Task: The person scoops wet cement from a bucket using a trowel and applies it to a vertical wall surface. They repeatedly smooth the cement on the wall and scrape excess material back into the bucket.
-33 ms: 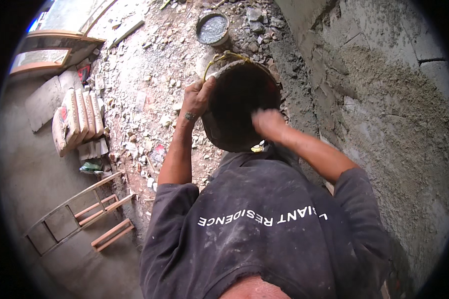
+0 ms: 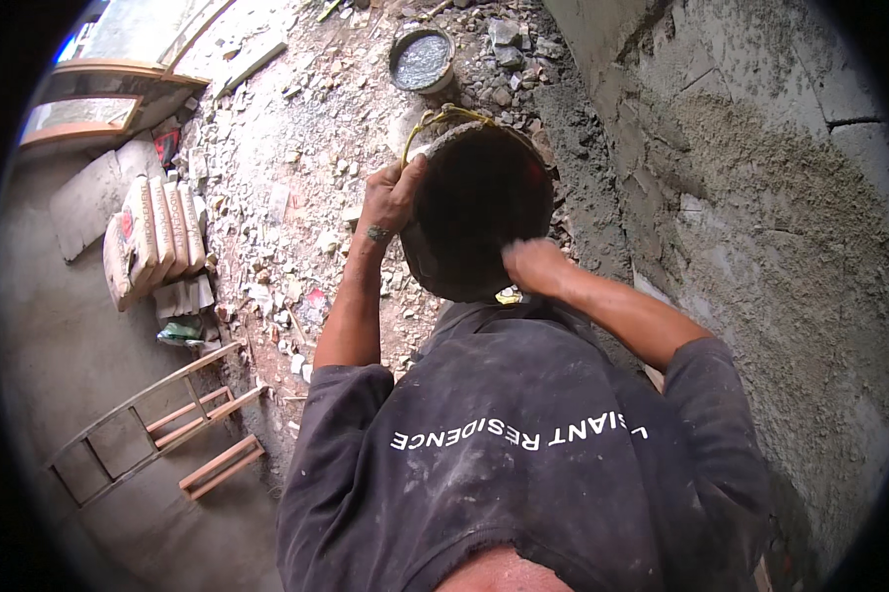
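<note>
A dark bucket (image 2: 469, 202) is tipped in front of my body, its wide mouth facing up toward me and its inside in deep shadow. My left hand (image 2: 393, 194) is closed on the bucket's left rim, close to the yellow handle (image 2: 449, 112). At the lower right of the mouth is my right hand (image 2: 536, 265), its fingers curled and slightly blurred. The fingertips reach into the shadow, so whatever they hold, if anything, is hidden. Beyond the bucket, a second bucket (image 2: 439, 85) stands upright with wet grey mix (image 2: 421, 60) in it.
Broken rubble (image 2: 267, 212) covers the ground ahead and to the left. A rough, partly plastered wall (image 2: 750, 187) rises close on my right. At the left are stacked paper sacks (image 2: 158, 237), a wooden ladder (image 2: 158, 449) and wooden frames (image 2: 79, 133).
My right hand has shifted slightly down and to the right, toward the bucket's near rim. My left hand stays on the rim, and the bucket has barely moved.
</note>
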Action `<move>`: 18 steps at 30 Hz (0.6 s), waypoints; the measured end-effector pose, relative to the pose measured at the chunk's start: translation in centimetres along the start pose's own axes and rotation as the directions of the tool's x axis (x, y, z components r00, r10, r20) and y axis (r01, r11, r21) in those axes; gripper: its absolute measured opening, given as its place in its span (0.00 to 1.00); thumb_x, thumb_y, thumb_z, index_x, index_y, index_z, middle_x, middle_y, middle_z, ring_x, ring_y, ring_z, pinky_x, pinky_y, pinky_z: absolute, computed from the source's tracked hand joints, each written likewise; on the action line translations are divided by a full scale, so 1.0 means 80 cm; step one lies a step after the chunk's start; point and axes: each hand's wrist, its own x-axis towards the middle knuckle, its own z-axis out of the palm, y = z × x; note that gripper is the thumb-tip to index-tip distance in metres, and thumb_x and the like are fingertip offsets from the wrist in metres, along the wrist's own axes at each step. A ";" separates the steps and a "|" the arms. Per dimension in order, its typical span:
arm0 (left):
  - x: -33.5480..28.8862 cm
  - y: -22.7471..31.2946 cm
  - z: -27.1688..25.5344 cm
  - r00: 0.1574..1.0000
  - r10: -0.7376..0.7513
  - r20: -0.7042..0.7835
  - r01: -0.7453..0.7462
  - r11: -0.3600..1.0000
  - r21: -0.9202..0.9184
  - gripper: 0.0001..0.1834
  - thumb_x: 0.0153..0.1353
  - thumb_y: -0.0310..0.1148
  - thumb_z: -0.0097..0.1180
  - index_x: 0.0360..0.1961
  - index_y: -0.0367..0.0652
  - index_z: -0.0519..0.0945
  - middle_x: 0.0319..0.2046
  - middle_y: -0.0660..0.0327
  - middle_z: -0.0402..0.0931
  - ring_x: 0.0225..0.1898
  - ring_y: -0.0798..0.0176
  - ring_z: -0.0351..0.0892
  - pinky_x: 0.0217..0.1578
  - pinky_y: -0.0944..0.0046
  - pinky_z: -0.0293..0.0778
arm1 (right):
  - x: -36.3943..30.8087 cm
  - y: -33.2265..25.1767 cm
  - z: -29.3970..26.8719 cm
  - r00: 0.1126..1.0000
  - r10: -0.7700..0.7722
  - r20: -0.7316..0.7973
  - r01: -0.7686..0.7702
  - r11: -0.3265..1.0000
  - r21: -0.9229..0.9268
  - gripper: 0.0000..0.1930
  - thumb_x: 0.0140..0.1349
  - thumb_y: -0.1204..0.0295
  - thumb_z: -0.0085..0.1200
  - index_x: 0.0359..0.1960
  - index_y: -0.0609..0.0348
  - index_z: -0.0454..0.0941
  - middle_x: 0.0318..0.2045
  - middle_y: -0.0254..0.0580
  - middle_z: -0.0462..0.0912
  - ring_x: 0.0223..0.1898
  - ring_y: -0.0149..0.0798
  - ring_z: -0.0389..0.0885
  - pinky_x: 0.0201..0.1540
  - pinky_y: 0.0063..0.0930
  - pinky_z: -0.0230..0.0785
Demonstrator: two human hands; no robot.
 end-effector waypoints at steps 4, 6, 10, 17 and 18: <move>-0.012 -0.004 -0.002 0.999 0.046 -0.024 -0.042 0.987 0.153 0.20 0.63 0.45 0.53 0.22 0.38 0.77 0.13 0.72 0.64 0.18 0.75 0.61 0.20 0.69 0.59 | 0.011 0.013 -0.022 0.930 0.274 -0.246 -0.236 0.957 0.171 0.10 0.53 0.71 0.47 0.32 0.63 0.77 0.31 0.56 0.81 0.30 0.52 0.83 0.31 0.46 0.76; -0.010 0.007 0.012 0.997 0.080 -0.017 -0.077 0.986 0.148 0.21 0.63 0.46 0.52 0.23 0.37 0.76 0.13 0.69 0.65 0.19 0.74 0.62 0.21 0.66 0.61 | 0.024 0.035 -0.018 0.882 0.306 -0.359 -0.271 0.952 0.145 0.09 0.52 0.70 0.48 0.30 0.62 0.77 0.29 0.52 0.81 0.29 0.51 0.83 0.29 0.43 0.77; -0.011 -0.009 0.014 0.992 0.110 -0.065 -0.096 0.978 0.184 0.22 0.63 0.45 0.52 0.22 0.36 0.77 0.12 0.68 0.64 0.19 0.74 0.62 0.20 0.66 0.61 | -0.001 0.005 0.044 0.971 0.238 -0.033 -0.226 0.950 0.214 0.12 0.52 0.71 0.47 0.32 0.64 0.81 0.33 0.56 0.82 0.34 0.54 0.83 0.37 0.45 0.76; -0.026 -0.009 0.040 0.991 0.125 -0.038 -0.116 0.977 0.178 0.20 0.63 0.44 0.52 0.23 0.36 0.76 0.12 0.65 0.65 0.19 0.72 0.63 0.21 0.65 0.62 | 0.019 0.017 0.025 0.874 0.458 -0.161 -0.405 0.871 0.278 0.10 0.52 0.69 0.48 0.26 0.62 0.80 0.31 0.55 0.82 0.36 0.53 0.82 0.37 0.44 0.76; -0.025 -0.011 0.045 0.983 0.173 -0.054 -0.159 0.968 0.193 0.20 0.63 0.44 0.52 0.23 0.36 0.76 0.13 0.64 0.65 0.19 0.71 0.63 0.22 0.64 0.63 | 0.023 0.018 0.046 0.888 0.446 -0.108 -0.413 0.880 0.235 0.10 0.52 0.69 0.48 0.26 0.62 0.80 0.31 0.55 0.82 0.36 0.53 0.83 0.37 0.44 0.76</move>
